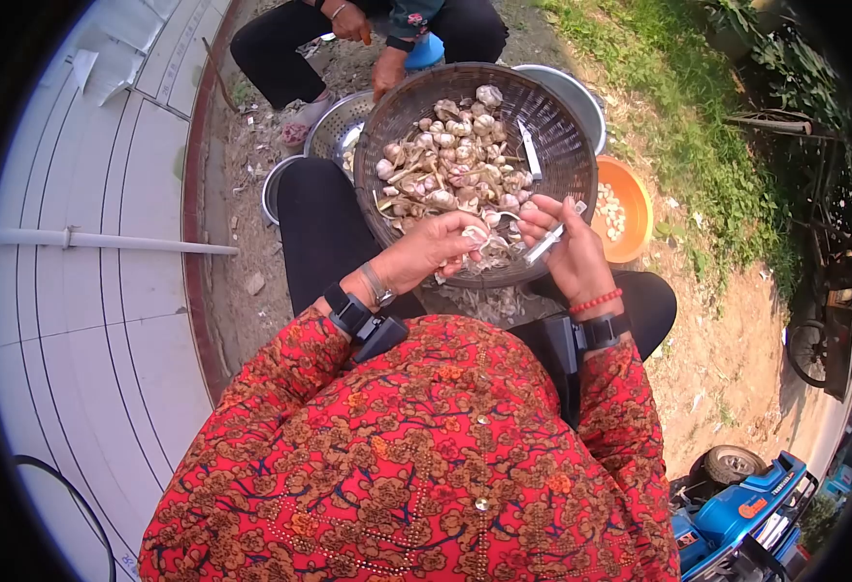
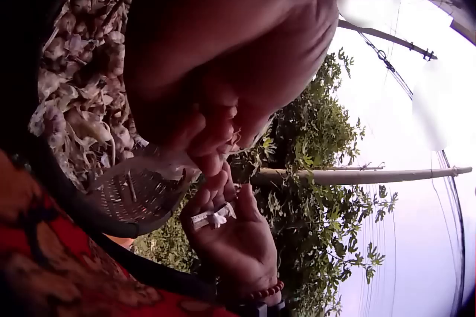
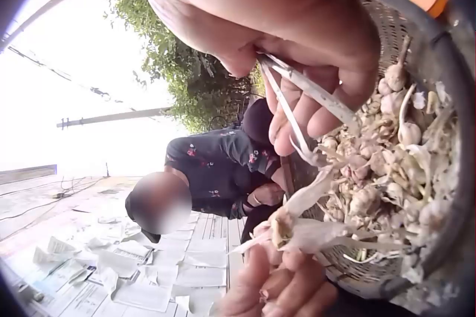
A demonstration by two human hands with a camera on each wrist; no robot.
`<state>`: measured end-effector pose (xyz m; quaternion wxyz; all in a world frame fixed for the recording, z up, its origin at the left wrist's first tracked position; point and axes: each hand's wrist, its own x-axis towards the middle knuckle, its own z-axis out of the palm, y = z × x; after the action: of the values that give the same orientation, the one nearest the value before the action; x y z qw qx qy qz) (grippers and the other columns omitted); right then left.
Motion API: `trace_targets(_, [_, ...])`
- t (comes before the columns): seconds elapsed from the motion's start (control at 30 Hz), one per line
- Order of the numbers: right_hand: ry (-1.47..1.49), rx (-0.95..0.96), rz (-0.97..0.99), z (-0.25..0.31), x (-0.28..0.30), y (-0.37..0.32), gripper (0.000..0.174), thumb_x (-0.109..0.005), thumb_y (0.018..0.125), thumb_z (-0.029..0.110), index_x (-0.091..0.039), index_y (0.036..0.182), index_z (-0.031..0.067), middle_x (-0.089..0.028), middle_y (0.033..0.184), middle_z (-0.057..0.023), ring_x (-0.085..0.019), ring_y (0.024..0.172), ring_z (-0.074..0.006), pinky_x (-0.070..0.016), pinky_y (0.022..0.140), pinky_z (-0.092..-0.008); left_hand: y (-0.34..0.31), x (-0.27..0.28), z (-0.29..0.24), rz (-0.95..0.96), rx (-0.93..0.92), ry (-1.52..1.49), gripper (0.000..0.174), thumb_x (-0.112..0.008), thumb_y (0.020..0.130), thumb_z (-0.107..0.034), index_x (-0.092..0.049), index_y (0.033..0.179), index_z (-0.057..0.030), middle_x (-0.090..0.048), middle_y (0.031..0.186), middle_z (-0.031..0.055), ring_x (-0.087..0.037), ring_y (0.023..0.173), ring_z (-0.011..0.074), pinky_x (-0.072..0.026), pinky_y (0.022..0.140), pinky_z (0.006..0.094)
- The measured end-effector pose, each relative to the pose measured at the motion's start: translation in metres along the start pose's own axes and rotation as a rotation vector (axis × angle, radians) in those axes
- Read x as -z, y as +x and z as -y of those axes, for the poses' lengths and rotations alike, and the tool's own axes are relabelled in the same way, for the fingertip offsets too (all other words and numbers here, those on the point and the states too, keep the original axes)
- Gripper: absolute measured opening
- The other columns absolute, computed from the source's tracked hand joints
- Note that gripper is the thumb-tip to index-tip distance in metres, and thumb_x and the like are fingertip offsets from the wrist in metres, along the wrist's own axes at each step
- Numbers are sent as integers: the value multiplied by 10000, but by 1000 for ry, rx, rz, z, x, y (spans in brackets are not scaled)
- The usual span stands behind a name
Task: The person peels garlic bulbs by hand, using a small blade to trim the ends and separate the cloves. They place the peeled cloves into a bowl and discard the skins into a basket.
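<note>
My left hand [image 1: 431, 247] pinches a partly peeled garlic bulb [image 3: 280, 229] over the near rim of a dark woven basket [image 1: 581, 165]. Papery skin hangs loose from that bulb in the right wrist view. Just to the right, my right hand [image 1: 578, 260] grips a slim silvery tool [image 3: 316, 92]; two narrow strips meet in a V under the fingers, and I cannot tell its exact kind. Many garlic bulbs [image 1: 455, 150] with dry stalks fill the basket's middle. A small knife [image 1: 529, 150] lies against its right side, pale blade showing.
An orange basin [image 1: 639, 209] with peeled cloves [image 1: 610, 213] stands right of the basket. Behind are a metal bowl [image 1: 586, 102] and a perforated colander [image 1: 324, 136]. Another person [image 3: 216, 168] sits opposite, a hand [image 1: 390, 71] at the basket's far rim. A tiled wall [image 1: 96, 272] runs along the left.
</note>
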<state>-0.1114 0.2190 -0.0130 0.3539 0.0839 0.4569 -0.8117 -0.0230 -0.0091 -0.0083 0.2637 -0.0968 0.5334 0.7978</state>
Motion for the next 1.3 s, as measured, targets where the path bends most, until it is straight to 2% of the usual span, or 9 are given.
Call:
trace_targets(0.17, [-113,98,20,-2,3,-8,471,-370,1022,363,-548,1212,-30,-658,1040,-123,-630,966,-184,-487,866,-303,-2,-11,5,-24,-35,360,190,-593,927,-157,-635,1103,-99,-602,894,8,-499,602,36,-417,527,188])
trace_targets(0.37, [-289,251,30,-15,-9,-15,481,-407,1008,387,-572,1203,-22,-642,1096,-118,-591,1041,-178,-440,925,-312,-6,-25,5,149,-255,477,189,-627,898,-131,-650,1079,-77,-508,1254,72,-589,802,96,-517,655,234])
trace_targets(0.47, [-400,292,148,-20,-18,-21,486,-416,1000,398,-589,1203,-9,-631,1142,-114,-575,1054,-181,-422,937,-310,-4,-29,4,168,-203,491,194,-631,898,-139,-649,1080,-78,-424,1352,89,-590,865,120,-534,695,256])
trace_targets(0.77, [-293,259,306,-23,-27,-38,508,-414,999,406,-530,1261,-13,-604,1187,-129,-563,1105,-202,-424,991,-344,-11,-43,3,269,-136,467,183,-622,915,-178,-631,1055,-59,-529,1104,22,-575,761,90,-488,646,232])
trace_targets(0.93, [-239,324,147,-10,-1,-35,520,-593,934,279,-439,1350,8,-601,1180,-87,-529,1121,-145,-400,975,-302,-11,-43,3,205,-186,519,148,-659,869,-90,-662,1014,-58,-495,1118,51,-589,843,118,-533,689,245])
trace_targets(1.0, [-495,439,-20,-3,8,-29,468,-589,929,227,-461,1347,62,-600,1169,-72,-538,1131,-158,-419,953,-301,-14,-47,-2,200,-144,512,156,-656,846,-33,-658,1002,-30,-488,1116,60,-585,785,115,-521,664,237])
trace_targets(1.1, [-1360,964,-31,8,-5,-41,352,-607,803,147,-582,1147,77,-595,1088,-149,-569,994,-323,-446,853,-403,-10,-46,2,207,-154,579,139,-657,827,4,-658,966,-1,-497,1096,59,-589,727,114,-506,638,233])
trace_targets(1.17, [-1650,961,162,-2,-7,-34,158,-612,724,148,-607,852,57,-633,854,-118,-581,825,-311,-444,762,-413,-5,-43,7,203,-121,531,122,-654,819,19,-656,940,7,-517,1040,58,-588,727,115,-503,623,237])
trace_targets(1.3, [-1882,665,255,-18,-25,-32,132,-617,742,209,-654,745,82,-646,712,-122,-632,720,-325,-475,692,-426,-5,-42,4,207,-145,622,118,-661,798,36,-649,915,21,-531,976,54,-585,723,119,-501,611,242])
